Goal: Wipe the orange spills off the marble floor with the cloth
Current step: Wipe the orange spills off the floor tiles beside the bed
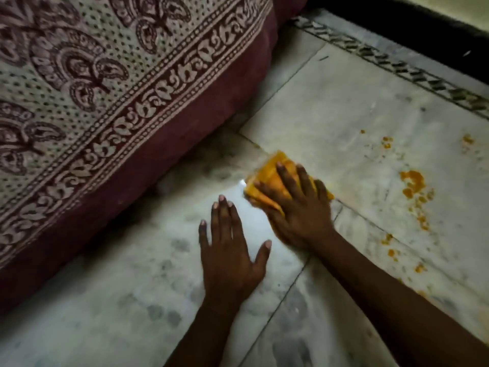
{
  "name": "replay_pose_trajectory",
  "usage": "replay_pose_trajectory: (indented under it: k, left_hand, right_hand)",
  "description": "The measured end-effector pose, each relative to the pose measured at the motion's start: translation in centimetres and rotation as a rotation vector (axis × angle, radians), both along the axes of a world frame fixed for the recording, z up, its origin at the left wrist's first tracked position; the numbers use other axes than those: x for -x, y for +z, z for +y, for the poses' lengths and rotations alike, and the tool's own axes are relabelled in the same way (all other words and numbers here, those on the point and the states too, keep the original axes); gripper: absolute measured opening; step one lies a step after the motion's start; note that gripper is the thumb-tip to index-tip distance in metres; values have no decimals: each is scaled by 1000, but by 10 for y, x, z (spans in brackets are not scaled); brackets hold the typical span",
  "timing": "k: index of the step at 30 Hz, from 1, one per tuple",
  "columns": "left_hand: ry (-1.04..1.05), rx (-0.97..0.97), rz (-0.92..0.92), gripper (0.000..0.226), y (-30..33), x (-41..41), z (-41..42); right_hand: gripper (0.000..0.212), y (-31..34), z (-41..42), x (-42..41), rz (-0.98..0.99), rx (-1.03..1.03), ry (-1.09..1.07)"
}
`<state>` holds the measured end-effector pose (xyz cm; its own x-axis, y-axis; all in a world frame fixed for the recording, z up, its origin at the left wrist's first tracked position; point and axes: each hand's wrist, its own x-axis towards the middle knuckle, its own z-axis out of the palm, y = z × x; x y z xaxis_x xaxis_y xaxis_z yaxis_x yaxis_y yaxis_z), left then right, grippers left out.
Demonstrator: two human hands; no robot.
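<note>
Right grip: my right hand [299, 205] lies palm-down on the folded orange-yellow cloth [267, 181], fingers spread and nearly straight, pressing rather than pinching it. The hand is motion-blurred.
Left grip: my left hand [231, 250] rests flat on the floor just beside the cloth, fingers straight, holding nothing; I judge it a brace.
Cloth position: on the pale veined marble floor [330, 107], near a tile joint, between the mattress edge and the spills.
Cloth handling: judged soft, light and limp. It will bunch under a sideways push, so load it from above with a flat palm. For lifting, pinch a folded edge.
Floor handling: hard and glossy, judged slippery where wet.
Spills: orange spatter of blobs and specks [412, 184] lies to the right of the cloth, apart from it, not yet wiped; smaller specks [387, 142] lie farther up.
Surroundings: a maroon mattress with paisley-printed cover [111, 102] borders the floor on the left; a dark inlaid border strip [397, 67] runs along the top.
Writing: no brand, label or legible text visible.
</note>
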<state>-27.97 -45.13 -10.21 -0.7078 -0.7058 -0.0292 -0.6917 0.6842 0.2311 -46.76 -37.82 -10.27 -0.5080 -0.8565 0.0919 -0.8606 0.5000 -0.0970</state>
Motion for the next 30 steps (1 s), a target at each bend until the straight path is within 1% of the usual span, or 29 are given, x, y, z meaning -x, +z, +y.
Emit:
replay_pose_trajectory:
  k: [2, 4, 5, 7, 8, 9, 10, 12, 14, 15, 16, 17, 18, 20, 22, 23, 24, 25, 26, 27, 29, 30]
  left_hand:
    - [-5, -17, 3, 103, 4, -2, 2]
    - [3, -34, 11, 103, 6, -5, 0]
    - [9, -34, 14, 103, 7, -2, 0]
    - [8, -40, 21, 103, 10, 1, 2]
    - [6, -40, 19, 103, 11, 2, 3]
    - [5, -35, 15, 103, 10, 0, 4]
    - [11, -26, 12, 103, 11, -1, 5]
    - [15, -19, 5, 104, 10, -1, 4]
    - [17, -11, 14, 104, 8, -1, 5]
    - [14, -5, 20, 104, 8, -1, 6]
    - [13, -1, 24, 104, 7, -1, 5]
    - [10, 3, 27, 104, 6, -1, 4]
    - [3, 8, 36, 104, 5, -1, 4]
    - [4, 17, 57, 103, 0, -3, 5]
    - [-8, 17, 71, 102, -3, -5, 3]
    - [-21, 22, 76, 101, -4, -7, 4]
    - [-31, 25, 79, 100, -5, -7, 2]
    - [-49, 21, 88, 97, -5, -7, 4]
    - [-73, 12, 108, 94, -3, -8, 5]
    - [-97, -5, 142, 90, -2, -10, 6]
    - [-165, -48, 204, 84, -2, -6, 9]
    - [-204, -71, 207, 83, -1, -3, 11]
  right_hand:
    - [60, 5, 49, 9, -16, -22, -99]
    - [61, 10, 61, 32, -78, -67, -304]
    - [62, 8, 51, 48, -77, -70, -405]
    - [64, 12, 6, 70, -94, 17, -614]
    - [65, 12, -23, 78, -124, 50, -689]
    - [66, 9, -49, 80, -167, 45, -721]
    - [64, 7, -71, 77, -191, 28, -693]
    - [60, -1, -92, 56, -114, 58, -489]
    - [59, 4, -71, 21, -41, 19, -200]
    - [59, 6, -45, 5, -29, -17, -99]
    - [58, 7, -13, -6, -18, -42, -46]
    - [57, 11, 19, -10, -23, -56, -45]
    - [57, 13, 49, -5, -32, -62, -91]
    - [59, 13, 79, 27, -59, -55, -299]
    - [65, 12, 67, 67, -134, -32, -572]
    - [68, 10, 55, 80, -174, -17, -658]
    - [70, 10, 41, 85, -189, -12, -692]
    - [71, 10, 34, 81, -195, -24, -677]
    - [70, 12, 31, 71, -196, -44, -608]
    - [67, 13, 37, 54, -178, -67, -495]
    - [61, 19, 80, 13, -109, -58, -317]
    - [58, 21, 108, -7, -101, -60, -273]
